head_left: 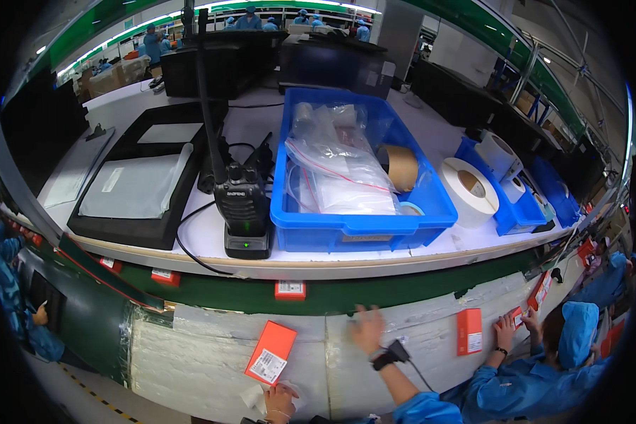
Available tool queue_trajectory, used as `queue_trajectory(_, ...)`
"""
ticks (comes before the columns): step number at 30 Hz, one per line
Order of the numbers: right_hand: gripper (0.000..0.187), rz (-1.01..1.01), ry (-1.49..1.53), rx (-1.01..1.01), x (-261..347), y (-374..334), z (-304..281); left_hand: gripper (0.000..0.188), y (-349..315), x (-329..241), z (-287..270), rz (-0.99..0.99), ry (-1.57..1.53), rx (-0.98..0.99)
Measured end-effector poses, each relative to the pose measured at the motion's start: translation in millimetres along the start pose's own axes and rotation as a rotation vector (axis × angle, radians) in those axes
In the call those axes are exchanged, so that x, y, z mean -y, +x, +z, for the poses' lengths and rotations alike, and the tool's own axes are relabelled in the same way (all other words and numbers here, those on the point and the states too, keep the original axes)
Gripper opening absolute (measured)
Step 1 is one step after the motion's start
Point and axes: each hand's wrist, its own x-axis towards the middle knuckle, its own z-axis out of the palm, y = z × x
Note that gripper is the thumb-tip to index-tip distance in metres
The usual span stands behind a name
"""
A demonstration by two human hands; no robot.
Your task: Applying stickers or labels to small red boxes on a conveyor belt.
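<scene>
My left hand is at the lower edge, its fingers bent over a crumpled white cloth or tissue. Just beyond those fingers a red box with a white label lies tilted on the plastic-covered worktop. My right hand reaches forward over the worktop near the green conveyor belt. Its fingers are apart and somewhat blurred, with nothing seen in them. Around that wrist sits a black strap with a cable. Another red box stands to the right, apart from my hand.
Red boxes sit along the belt. A shelf above holds a two-way radio in its charger, a blue bin of plastic bags and tape, and a label roll. At right a co-worker handles a small red box.
</scene>
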Motion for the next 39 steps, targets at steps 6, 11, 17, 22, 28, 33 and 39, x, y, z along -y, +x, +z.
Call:
queue_trajectory(6,0.081,0.13,0.068,0.198,182,68,38,0.028,-2,-19,-18,-0.044,-0.07,-0.218)
queue_trajectory(11,0.084,0.176,-0.026,0.095,163,80,56,0.025,-6,-27,-40,-0.139,-0.223,-0.097)
queue_trajectory(17,0.087,0.034,0.09,0.008,83,-24,9,0.025,3,-32,-43,-0.047,-0.391,-0.07)
queue_trajectory(22,0.072,0.021,0.153,-0.02,61,-97,-40,0.021,17,-42,-28,-0.017,-0.42,-0.15)
queue_trajectory(28,0.033,0.206,1.022,0.336,54,-106,-85,0.014,55,-83,-91,-0.01,-0.62,-0.22)
queue_trajectory(33,0.038,-0.04,1.247,0.571,61,-97,-99,0.016,60,-86,-100,0.157,-0.613,-0.117)
queue_trajectory(39,0.038,-0.193,1.265,0.758,70,-98,-88,0.01,54,-70,-65,0.117,-1.328,0.112)
